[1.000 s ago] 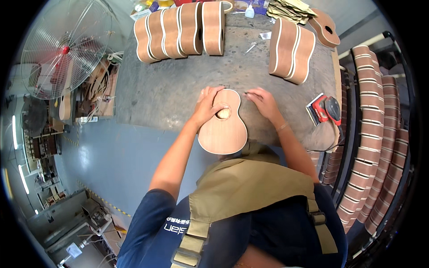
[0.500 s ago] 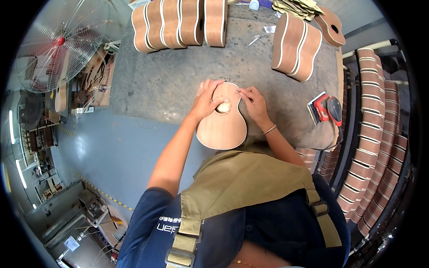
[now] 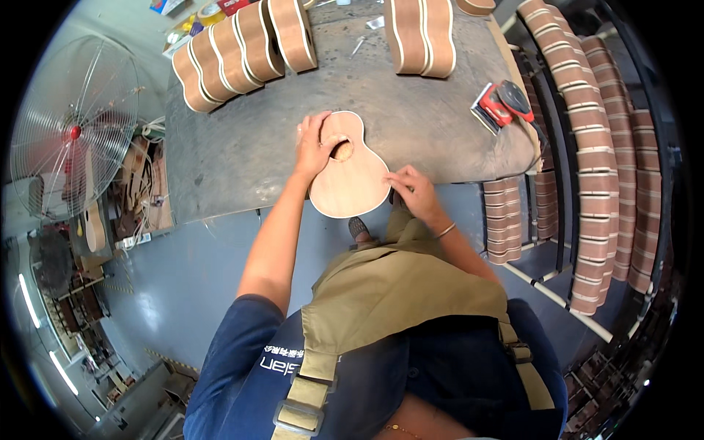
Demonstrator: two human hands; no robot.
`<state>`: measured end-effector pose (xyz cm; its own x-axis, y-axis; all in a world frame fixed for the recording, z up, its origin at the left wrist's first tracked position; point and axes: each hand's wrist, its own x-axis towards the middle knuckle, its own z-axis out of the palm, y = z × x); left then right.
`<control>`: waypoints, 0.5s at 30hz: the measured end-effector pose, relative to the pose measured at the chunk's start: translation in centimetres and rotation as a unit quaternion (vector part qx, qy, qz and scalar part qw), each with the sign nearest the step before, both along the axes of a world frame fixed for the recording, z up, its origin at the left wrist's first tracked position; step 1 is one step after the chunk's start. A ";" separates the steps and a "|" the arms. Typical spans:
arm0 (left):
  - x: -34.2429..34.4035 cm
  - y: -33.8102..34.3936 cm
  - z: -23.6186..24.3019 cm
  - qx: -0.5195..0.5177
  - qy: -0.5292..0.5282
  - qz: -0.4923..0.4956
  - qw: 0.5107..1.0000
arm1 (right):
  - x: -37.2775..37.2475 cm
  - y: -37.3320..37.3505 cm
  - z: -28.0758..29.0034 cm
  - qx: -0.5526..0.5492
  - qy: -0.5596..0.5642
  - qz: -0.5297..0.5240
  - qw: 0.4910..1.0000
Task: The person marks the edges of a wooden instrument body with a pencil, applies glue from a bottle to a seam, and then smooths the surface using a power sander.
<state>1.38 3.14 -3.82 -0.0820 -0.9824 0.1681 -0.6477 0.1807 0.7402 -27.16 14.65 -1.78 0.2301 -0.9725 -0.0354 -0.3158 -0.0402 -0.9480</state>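
Bare worktop [image 3: 242, 147] is seen left of the guitar body [image 3: 350, 176], and beyond it. Passage is blocked farther back by two rows of guitar sides [image 3: 242, 44] [image 3: 422, 37], and at right by a red sander [image 3: 502, 106].

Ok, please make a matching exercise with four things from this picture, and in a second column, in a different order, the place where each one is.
Things:
1. left hand
2. right hand
3. red sander
4. metal fan

Places:
A. near the right end of the grey workbench
B. beside the workbench, at the far left
C. on the narrow upper part of the pale instrument body, by its round hole
D. at the right edge of the body's wide lower part

Pairs: 1-C, 2-D, 3-A, 4-B
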 end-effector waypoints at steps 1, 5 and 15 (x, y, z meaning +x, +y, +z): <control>-0.1 -0.1 0.1 0.003 -0.001 0.001 1.000 | 0.8 2.1 -0.4 -0.016 -0.008 -0.042 0.999; 0.4 1.2 -0.5 -0.037 -0.043 0.055 0.997 | 5.3 6.9 -1.9 -0.107 -0.042 -0.113 0.987; 5.4 5.7 2.9 -0.112 -0.277 -0.077 0.951 | -0.6 -11.9 -1.5 -0.029 0.053 0.176 0.983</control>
